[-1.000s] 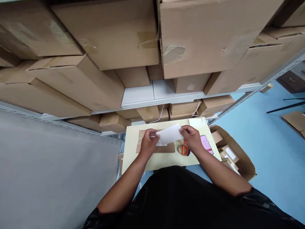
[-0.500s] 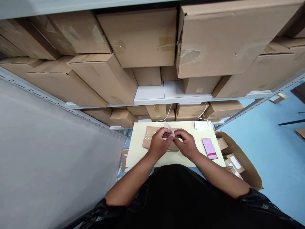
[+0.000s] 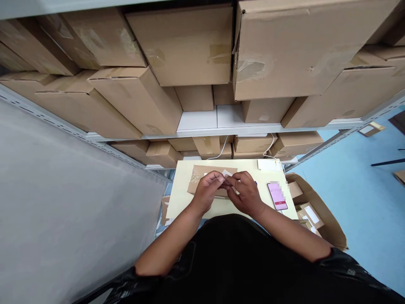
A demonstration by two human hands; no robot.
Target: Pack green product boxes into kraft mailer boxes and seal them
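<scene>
My left hand (image 3: 207,188) and my right hand (image 3: 243,192) meet over a small cardboard box (image 3: 196,179) that lies on the cream table (image 3: 180,204). Between the fingertips shows a small piece of white paper (image 3: 225,172), perhaps a label. My left fingers are curled and pinch at it. The right thumb and fingers are bent against the same spot. Both hands hide much of the box and the lower part of the paper. Clear tape shines on the box's left end. To the right of my right hand lies a phone (image 3: 277,196) with a pink screen.
A white card-like item (image 3: 268,165) lies at the table's back right, near a white cable (image 3: 268,147). Shelves (image 3: 202,134) packed with cardboard boxes (image 3: 180,46) rise ahead. A large open carton (image 3: 329,211) with small boxes stands right of the table; a grey wall (image 3: 63,202) is at left.
The white paper stood up above my fingers before; now it is lower and less of it shows. My right fingers have shifted to the left, against my left fingertips.
</scene>
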